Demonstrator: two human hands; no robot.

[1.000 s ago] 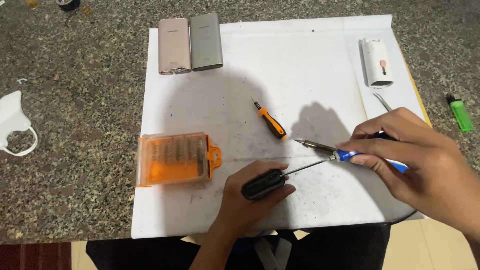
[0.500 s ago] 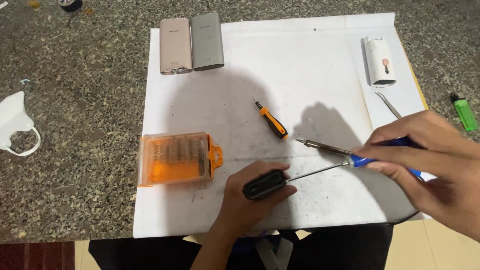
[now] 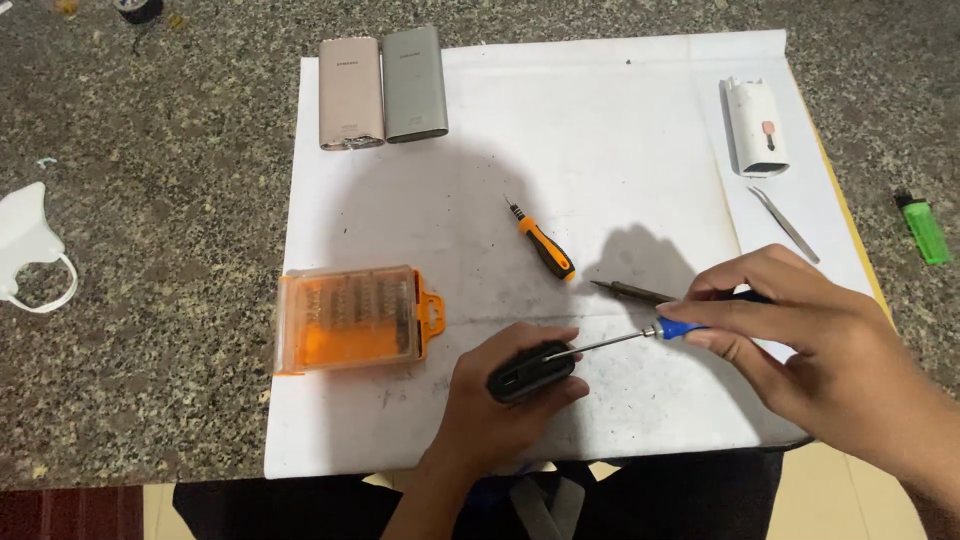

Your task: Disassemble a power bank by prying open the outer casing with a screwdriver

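Below, speckled granite desk carries white paper sheet, landmark for all else. Right hand over sheet's lower right, fingers pinched on blue-handled screwdriver, tip touching small black device. Left hand at sheet's lower edge, fingers wrapped round device. Orange bit case on sheet's lower left. Two flat rectangular casings at top left. White housing top right. Orange-handled screwdriver mid-sheet. Green lighter off sheet, right.
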